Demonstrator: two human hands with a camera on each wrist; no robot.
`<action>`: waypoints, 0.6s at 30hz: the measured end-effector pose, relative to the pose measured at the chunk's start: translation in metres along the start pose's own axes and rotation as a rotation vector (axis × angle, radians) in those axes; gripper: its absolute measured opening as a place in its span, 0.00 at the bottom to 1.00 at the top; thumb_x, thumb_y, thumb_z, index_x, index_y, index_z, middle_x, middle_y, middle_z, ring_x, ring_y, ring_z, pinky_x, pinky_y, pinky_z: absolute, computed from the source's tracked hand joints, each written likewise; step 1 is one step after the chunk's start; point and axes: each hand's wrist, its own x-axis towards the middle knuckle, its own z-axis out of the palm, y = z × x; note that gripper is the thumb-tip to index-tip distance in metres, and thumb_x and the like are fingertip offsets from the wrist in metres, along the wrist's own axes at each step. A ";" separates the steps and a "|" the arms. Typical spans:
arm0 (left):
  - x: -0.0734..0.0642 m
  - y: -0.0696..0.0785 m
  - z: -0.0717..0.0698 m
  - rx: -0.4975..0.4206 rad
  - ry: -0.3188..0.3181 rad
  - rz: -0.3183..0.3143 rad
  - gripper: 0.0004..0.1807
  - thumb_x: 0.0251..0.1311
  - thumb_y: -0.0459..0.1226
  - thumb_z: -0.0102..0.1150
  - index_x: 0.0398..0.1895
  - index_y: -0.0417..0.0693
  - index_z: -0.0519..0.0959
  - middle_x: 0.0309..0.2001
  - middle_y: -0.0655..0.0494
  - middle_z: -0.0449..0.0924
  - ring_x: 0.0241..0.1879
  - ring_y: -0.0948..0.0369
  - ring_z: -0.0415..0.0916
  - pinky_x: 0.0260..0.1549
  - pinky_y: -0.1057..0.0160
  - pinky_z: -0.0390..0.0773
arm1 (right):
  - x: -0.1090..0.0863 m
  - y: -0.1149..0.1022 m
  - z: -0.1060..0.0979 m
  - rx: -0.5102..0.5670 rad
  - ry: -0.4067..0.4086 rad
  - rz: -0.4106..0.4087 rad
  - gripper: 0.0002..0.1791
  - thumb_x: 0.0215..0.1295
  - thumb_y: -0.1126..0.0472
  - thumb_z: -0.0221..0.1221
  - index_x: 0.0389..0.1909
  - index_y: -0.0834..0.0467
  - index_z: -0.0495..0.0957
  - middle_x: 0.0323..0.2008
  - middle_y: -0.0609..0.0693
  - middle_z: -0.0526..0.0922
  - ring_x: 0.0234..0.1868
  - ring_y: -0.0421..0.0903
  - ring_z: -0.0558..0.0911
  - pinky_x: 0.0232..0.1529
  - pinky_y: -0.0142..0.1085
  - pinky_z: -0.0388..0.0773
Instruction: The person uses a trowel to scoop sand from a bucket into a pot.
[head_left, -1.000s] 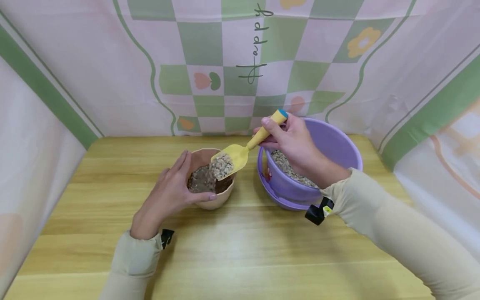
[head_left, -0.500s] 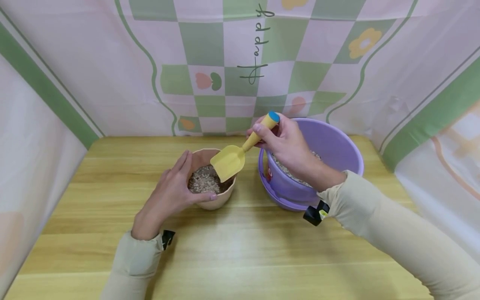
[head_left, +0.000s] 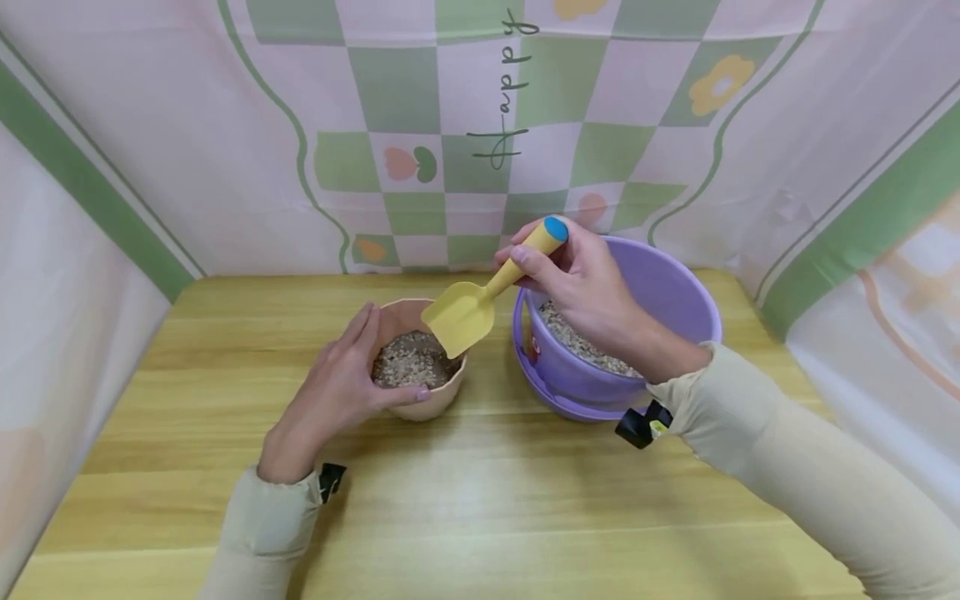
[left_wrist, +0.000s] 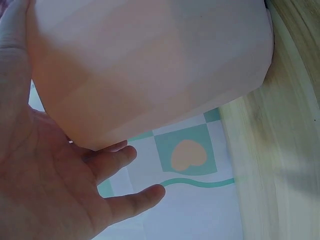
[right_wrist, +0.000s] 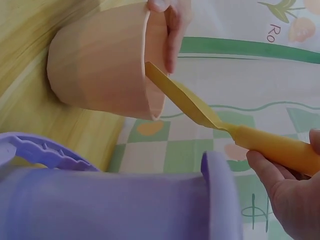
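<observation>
A peach flowerpot (head_left: 430, 406) stands on the wooden table, with pale grit (head_left: 411, 365) over dark soil inside. My left hand (head_left: 330, 383) holds it from the left, thumb along the near rim and fingers at the far side; the left wrist view shows the palm beside the pot's wall (left_wrist: 150, 75). In my right hand (head_left: 592, 283) is the handle of a yellow toy shovel (head_left: 461, 318) with a blue end. Its bare blade slants down over the pot's right rim, and in the right wrist view the shovel's tip (right_wrist: 170, 90) reaches the pot's mouth.
Right of the pot stands a purple bucket (head_left: 667, 279) partly filled with grit (head_left: 573, 337), beneath my right forearm. A purple handle (right_wrist: 50, 150) hangs at its side. A checked cloth (head_left: 472, 108) rises behind the table (head_left: 465, 500).
Grit has slid off the shovel into the pot, leaving the blade bare and a paler layer over the soil. The left hand has stayed on the pot.
</observation>
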 end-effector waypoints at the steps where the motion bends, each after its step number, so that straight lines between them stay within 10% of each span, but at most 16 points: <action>1: 0.000 0.000 0.000 0.004 0.001 0.004 0.74 0.40 0.76 0.62 0.80 0.44 0.40 0.79 0.43 0.39 0.72 0.36 0.53 0.68 0.38 0.58 | 0.000 0.000 -0.002 0.000 0.004 -0.005 0.12 0.73 0.62 0.57 0.49 0.68 0.73 0.48 0.66 0.82 0.52 0.56 0.84 0.53 0.39 0.80; 18: 0.002 0.004 -0.006 0.129 -0.051 0.029 0.73 0.43 0.77 0.58 0.79 0.38 0.42 0.79 0.39 0.40 0.77 0.45 0.40 0.67 0.33 0.54 | -0.002 -0.004 -0.047 0.351 0.117 -0.067 0.16 0.71 0.64 0.58 0.48 0.73 0.70 0.40 0.65 0.86 0.46 0.56 0.86 0.49 0.44 0.82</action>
